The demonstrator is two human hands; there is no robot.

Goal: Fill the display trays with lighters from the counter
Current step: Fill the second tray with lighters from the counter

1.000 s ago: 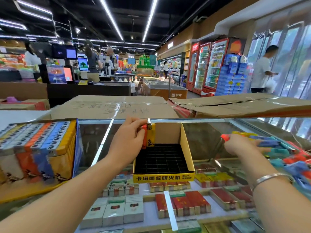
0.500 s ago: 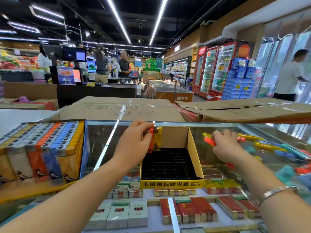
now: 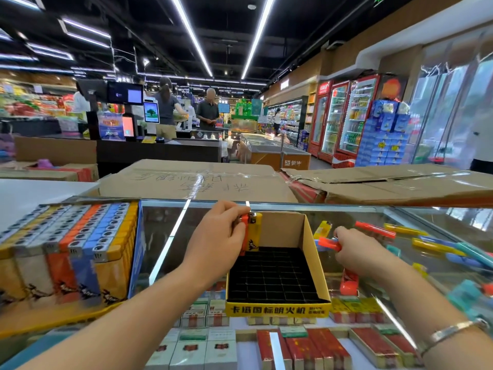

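Cigarette packs [image 3: 301, 351] in rows under the glass. Flattened cardboard boxes [image 3: 197, 181] lie just behind the worktop — handwriting on one. Further back: checkout counter [image 3: 157, 153] with screens [image 3: 151, 112], two people standing there; drink fridges [image 3: 344, 116] on the right — stacked blue cartons [image 3: 384, 137] beside them.

The left hand [image 3: 216, 244] is covering most of the orange lighter [image 3: 243, 236] at the far-left corner of the yellow tray [image 3: 277, 309]. Right of the tray, the right hand [image 3: 357, 252] is hiding the middle of a red lighter [image 3: 329, 243], and loose lighters [image 3: 437, 247] are blurring toward the frame's edge. Left of the tray, the full tray [image 3: 66, 252] is running off the frame.
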